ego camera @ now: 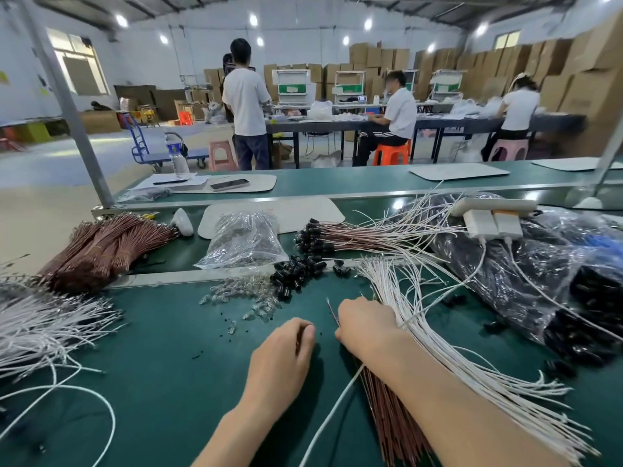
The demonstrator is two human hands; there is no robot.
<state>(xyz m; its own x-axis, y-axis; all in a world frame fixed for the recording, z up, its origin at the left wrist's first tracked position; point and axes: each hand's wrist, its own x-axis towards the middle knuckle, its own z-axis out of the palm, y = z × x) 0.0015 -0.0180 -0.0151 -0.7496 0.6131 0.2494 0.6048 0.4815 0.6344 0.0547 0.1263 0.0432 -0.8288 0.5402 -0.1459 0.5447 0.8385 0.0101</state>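
Note:
My right hand [365, 326] pinches a thin red-brown wire [332, 311] whose bare tip sticks up to the left of the knuckles. It rests on a fan of white wires [438, 345] and a bundle of brown wires [394, 423] under my forearm. My left hand [286, 355] lies on the green table [175, 348] just left of it, fingers curled; whether it holds something small is hidden. Small clear bulbs [246, 296] and black caps [296, 271] lie in loose heaps beyond both hands.
A clear bag of bulbs [244, 239], capped wire assemblies [337, 235], brown wire bundles [101, 249], white wires [50, 328] at left. Black bagged parts [539, 281] and a power strip [492, 210] at right. A phone [229, 184] and bottle [177, 156] beyond. Several people work at far tables.

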